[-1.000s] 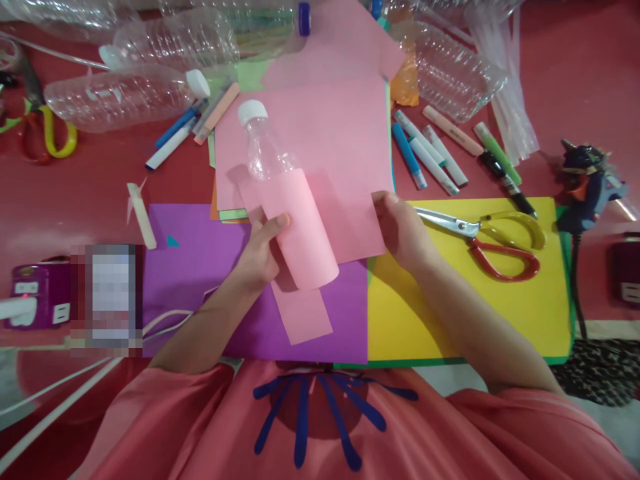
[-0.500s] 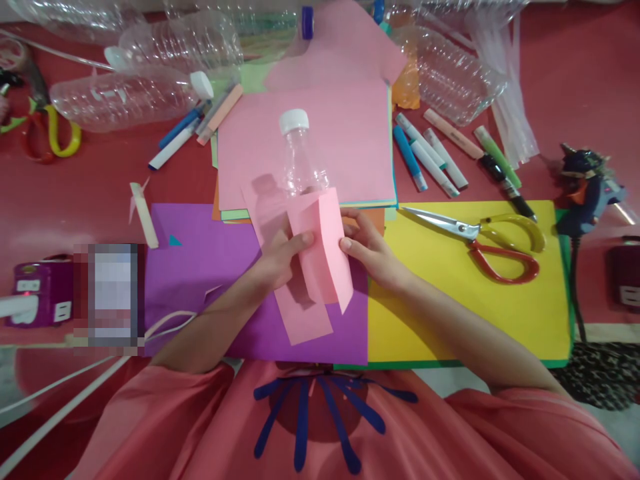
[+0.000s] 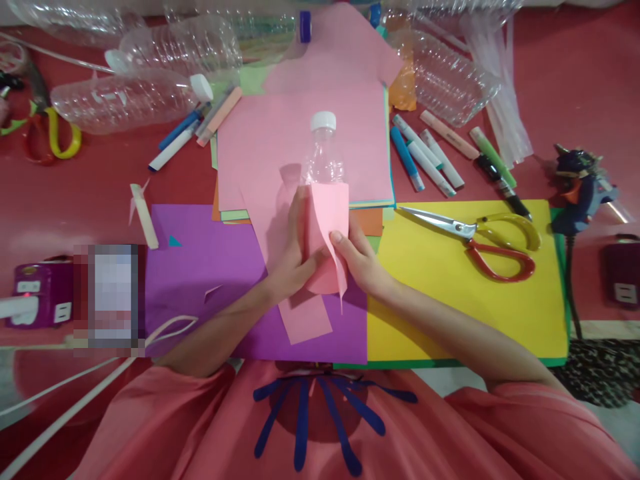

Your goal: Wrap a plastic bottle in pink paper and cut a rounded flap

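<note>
A small clear plastic bottle (image 3: 324, 157) with a white cap is held near upright in front of me. Pink paper (image 3: 327, 213) is wrapped around its body, and one paper edge stands off as a flap. My left hand (image 3: 293, 260) grips the wrapped bottle from the left, its thumb lying toward the flap. From the right, my right hand (image 3: 360, 257) curls round it, with the thumb pressed on the paper by the overlap. Beneath lie a loose pink strip (image 3: 305, 320) and a purple sheet (image 3: 200, 267). The rest of the bottle is hidden by paper.
Scissors (image 3: 470, 233) lie on a yellow sheet (image 3: 425, 313) at right. Several markers (image 3: 425, 153) sit behind them, near a glue gun (image 3: 583, 187). Empty bottles (image 3: 125, 100) line the back around a stack of coloured paper (image 3: 275, 133). A phone (image 3: 114, 293) lies at left.
The bottle has shifted right and turned more upright. The paper's loose flap is now closer against it, and my left hand has moved farther around the wrapped body.
</note>
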A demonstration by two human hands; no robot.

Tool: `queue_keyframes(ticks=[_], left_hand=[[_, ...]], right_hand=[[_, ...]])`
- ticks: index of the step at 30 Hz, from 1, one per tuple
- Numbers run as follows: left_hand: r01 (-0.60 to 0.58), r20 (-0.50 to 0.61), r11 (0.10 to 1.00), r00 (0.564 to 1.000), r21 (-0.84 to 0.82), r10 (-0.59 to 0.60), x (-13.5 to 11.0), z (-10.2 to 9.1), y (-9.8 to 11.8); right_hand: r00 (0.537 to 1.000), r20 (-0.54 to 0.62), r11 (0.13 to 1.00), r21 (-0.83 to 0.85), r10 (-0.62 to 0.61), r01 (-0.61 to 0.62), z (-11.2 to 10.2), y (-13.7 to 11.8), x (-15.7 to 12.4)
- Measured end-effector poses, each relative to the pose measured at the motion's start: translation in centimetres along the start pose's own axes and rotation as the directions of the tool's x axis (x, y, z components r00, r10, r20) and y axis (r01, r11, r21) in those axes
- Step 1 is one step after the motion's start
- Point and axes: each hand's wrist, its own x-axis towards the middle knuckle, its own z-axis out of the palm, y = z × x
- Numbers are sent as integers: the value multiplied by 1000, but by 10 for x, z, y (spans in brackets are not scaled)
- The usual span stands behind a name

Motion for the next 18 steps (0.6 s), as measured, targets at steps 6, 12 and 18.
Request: queue_keyframes(ticks=[6, 12, 18], left_hand=[[71, 3, 997, 997, 34, -71, -2, -3, 0], [85, -12, 995, 996, -50, -86, -3, -3, -2], [125, -25, 988, 992, -96, -128, -4, -5, -4]], right_hand=[[1000, 4, 999, -53, -10, 11, 8, -2, 2], [1000, 24, 999, -49, -11, 13, 4, 1, 5], [1000, 26, 1000, -25, 10, -9, 3, 0, 6]])
